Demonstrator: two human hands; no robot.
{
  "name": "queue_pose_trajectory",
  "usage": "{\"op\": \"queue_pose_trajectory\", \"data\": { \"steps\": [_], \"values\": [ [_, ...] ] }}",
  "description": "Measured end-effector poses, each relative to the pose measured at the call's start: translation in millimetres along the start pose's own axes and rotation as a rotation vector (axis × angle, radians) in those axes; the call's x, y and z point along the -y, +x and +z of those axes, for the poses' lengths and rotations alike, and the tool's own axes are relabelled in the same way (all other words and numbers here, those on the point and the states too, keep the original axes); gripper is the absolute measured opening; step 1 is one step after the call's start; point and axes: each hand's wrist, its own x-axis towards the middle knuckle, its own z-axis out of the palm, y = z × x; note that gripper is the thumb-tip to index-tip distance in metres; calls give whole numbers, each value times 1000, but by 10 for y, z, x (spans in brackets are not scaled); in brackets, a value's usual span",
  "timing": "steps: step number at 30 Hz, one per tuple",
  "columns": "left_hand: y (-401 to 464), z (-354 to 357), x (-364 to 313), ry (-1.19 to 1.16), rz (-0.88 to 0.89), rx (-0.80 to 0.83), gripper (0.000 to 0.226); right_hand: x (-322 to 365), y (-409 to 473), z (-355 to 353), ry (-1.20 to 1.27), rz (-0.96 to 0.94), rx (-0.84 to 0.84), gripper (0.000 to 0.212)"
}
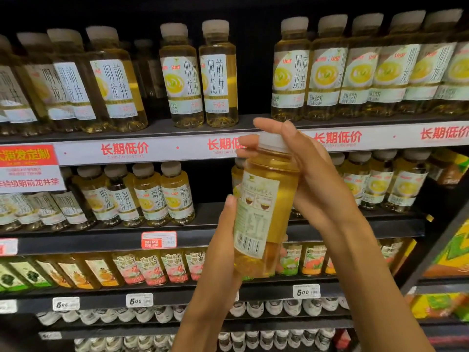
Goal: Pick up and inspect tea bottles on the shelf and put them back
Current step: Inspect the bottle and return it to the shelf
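Note:
A yellow tea bottle (264, 207) with a white cap is held up in front of the shelves, tilted slightly, its back label with barcode facing me. My left hand (223, 250) grips its lower body from the left. My right hand (309, 179) wraps around its neck and cap from the right, fingers curled over the top. Rows of matching tea bottles (200, 77) stand on the top shelf (157, 128), with a gap at about the middle of the row, and more tea bottles (162, 194) fill the shelf below.
A white price strip with red characters (124, 148) runs along the top shelf edge. Lower shelves carry fruit-tea bottles (152, 268) and white-capped bottles (279, 308). A red promotional sign (28, 168) hangs at the left. Yellow-green cartons (454, 252) sit at the right.

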Motion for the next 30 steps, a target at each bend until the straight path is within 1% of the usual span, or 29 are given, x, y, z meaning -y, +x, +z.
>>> {"op": "queue_pose_trajectory", "data": {
  "steps": [2, 4, 6, 8, 10, 12, 13, 15, 18, 20, 21, 23, 26, 28, 30],
  "values": [
    [6, 20, 21, -67, -56, 79, 75, 3, 32, 35, 36, 28, 53, 30],
    [27, 55, 34, -86, -79, 66, 77, -5, 51, 51, 35, 26, 57, 26],
    [35, 49, 53, 12, -12, -11, 74, -11, 40, 44, 5, 10, 28, 22],
    [0, 46, 27, 154, 95, -83, 62, -19, 17, 42, -90, -16, -51, 21],
    [-37, 68, 7, 233, 153, -123, 54, -34, 2, 52, -184, -43, -124, 25],
    [-47, 91, 44, 256, 184, -136, 49, -43, -4, 56, -204, -28, -135, 34],
    [-49, 95, 55, 229, 174, -136, 49, -44, -2, 48, -194, -4, -117, 36],
    [-40, 78, 46, 101, 103, -104, 57, -39, 4, 12, -157, 46, -60, 34],
    [-38, 51, 20, -113, -39, 51, 70, -48, 6, -40, -29, 89, 29, 27],
    [-25, 53, 55, -188, -84, 118, 71, -66, 13, -31, 37, 108, 72, 27],
    [-15, 56, 78, -186, -89, 130, 72, -73, 18, -28, 35, 102, 65, 26],
    [1, 44, 99, -99, -57, 69, 70, -83, 20, -34, -8, 79, 26, 23],
    [-8, 2, 79, 94, 13, -73, 61, -83, 0, -39, -192, -6, -65, 23],
    [-3, -4, 92, 182, 15, -122, 66, -89, 6, -22, -259, -31, -110, 29],
    [3, 2, 103, 161, 15, -152, 74, -97, 20, -21, -253, -18, -108, 30]
  ]
}}
